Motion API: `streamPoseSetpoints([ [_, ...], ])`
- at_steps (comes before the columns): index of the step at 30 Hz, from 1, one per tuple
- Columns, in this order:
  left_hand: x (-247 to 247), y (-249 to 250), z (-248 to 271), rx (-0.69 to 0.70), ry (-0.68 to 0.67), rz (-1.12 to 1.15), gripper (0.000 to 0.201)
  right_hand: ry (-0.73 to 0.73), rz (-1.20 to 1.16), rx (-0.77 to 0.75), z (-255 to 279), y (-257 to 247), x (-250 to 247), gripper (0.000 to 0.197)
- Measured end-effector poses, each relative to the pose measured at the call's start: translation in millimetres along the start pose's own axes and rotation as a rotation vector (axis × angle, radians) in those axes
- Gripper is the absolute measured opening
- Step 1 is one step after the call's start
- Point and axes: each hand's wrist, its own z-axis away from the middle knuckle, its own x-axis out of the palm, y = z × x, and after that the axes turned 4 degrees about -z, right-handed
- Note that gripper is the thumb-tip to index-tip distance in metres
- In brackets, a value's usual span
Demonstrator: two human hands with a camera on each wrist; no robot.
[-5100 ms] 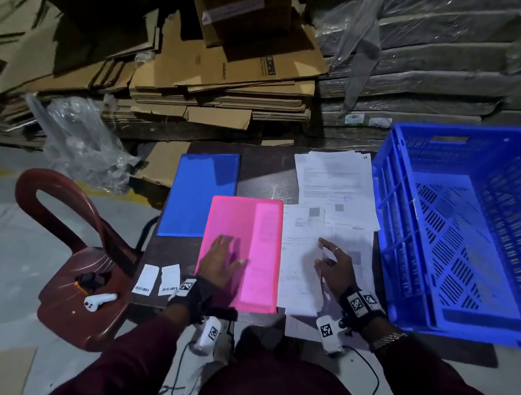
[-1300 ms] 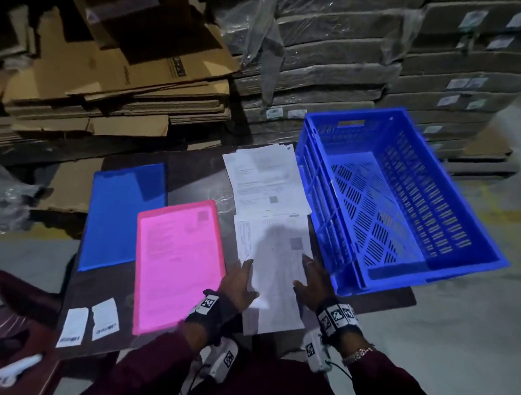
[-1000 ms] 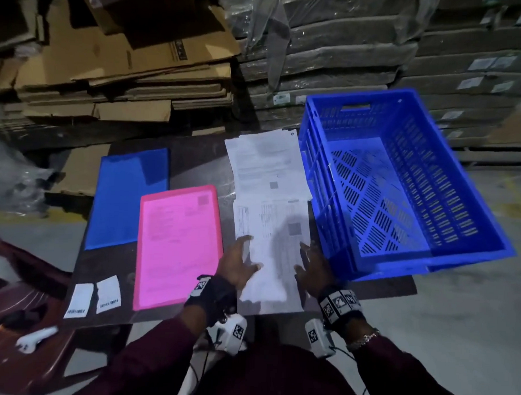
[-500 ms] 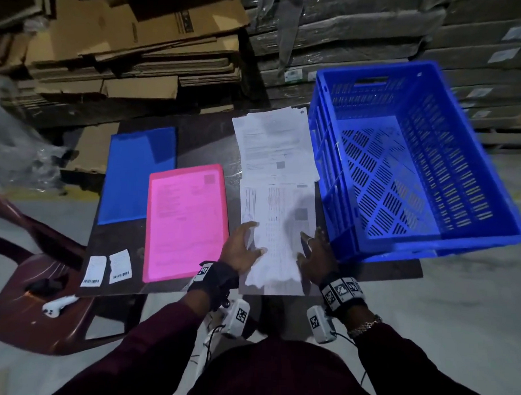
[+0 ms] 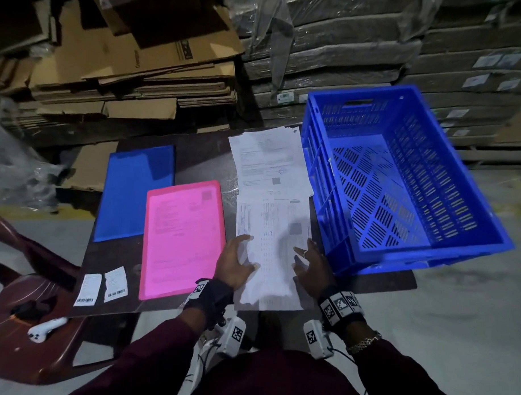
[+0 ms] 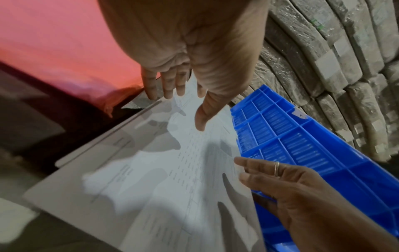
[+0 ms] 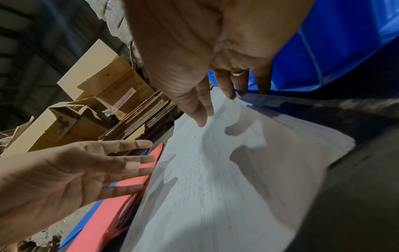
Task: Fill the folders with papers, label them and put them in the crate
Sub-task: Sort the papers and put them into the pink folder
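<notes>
A near stack of printed papers (image 5: 273, 257) lies at the dark table's front edge. My left hand (image 5: 234, 264) sits at the stack's left edge and my right hand (image 5: 311, 265) at its right edge, both with straight, spread fingers. The left wrist view shows my left hand (image 6: 185, 51) with fingertips (image 6: 168, 92) by the paper edge; the right wrist view shows my right hand (image 7: 205, 59) over the papers (image 7: 226, 179). A pink folder (image 5: 184, 239) with print showing through lies to the left, a blue folder (image 5: 137, 190) beyond it. The blue crate (image 5: 485, 223) stands on the right.
A second paper stack (image 5: 269, 162) lies farther back beside the crate. Two barcode labels (image 5: 101, 286) sit at the table's front left corner. A maroon chair (image 5: 27, 316) holding a white device stands on the left. Flattened cardboard (image 5: 134, 63) and wrapped bundles rise behind the table (image 5: 201, 154).
Five seconds ago my left hand lay on the pink folder; it now sits at the near paper stack. Over the last second both hands stayed beside that stack while the view shifted.
</notes>
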Motion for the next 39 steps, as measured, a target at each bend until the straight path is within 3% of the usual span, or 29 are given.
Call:
streamPoseSetpoints([
  [5,5,-3,0,-0.130,0.041,0.057,0.068,-0.005,-0.101,0.004,0,-1,-1,0.040],
  [8,6,-4,-2,-0.150,0.062,0.022,0.069,-0.015,-0.218,0.077,-5,-6,-3,0.045],
  [15,5,-4,-3,-0.117,-0.077,0.071,0.082,-0.036,-0.187,0.154,-11,-10,-5,0.048],
  [19,5,-6,0,-0.094,-0.043,0.139,0.081,-0.008,-0.162,0.103,-9,-5,-5,0.042],
  [24,2,-8,5,-0.003,0.011,0.110,0.077,0.008,-0.023,-0.065,-4,1,-2,0.044],
  [30,-1,-8,3,-0.017,0.026,0.132,0.078,0.019,-0.195,-0.044,0,-3,-2,0.056],
  [32,-3,-5,3,-0.016,-0.005,0.151,0.079,-0.049,-0.237,-0.024,-2,-6,-5,0.064],
  [36,-12,-4,5,-0.001,-0.047,0.156,0.080,-0.174,-0.271,-0.115,-4,-17,-14,0.076],
  [39,-23,-7,7,0.046,-0.008,0.124,0.081,-0.151,-0.376,-0.217,0,-27,-19,0.078],
])
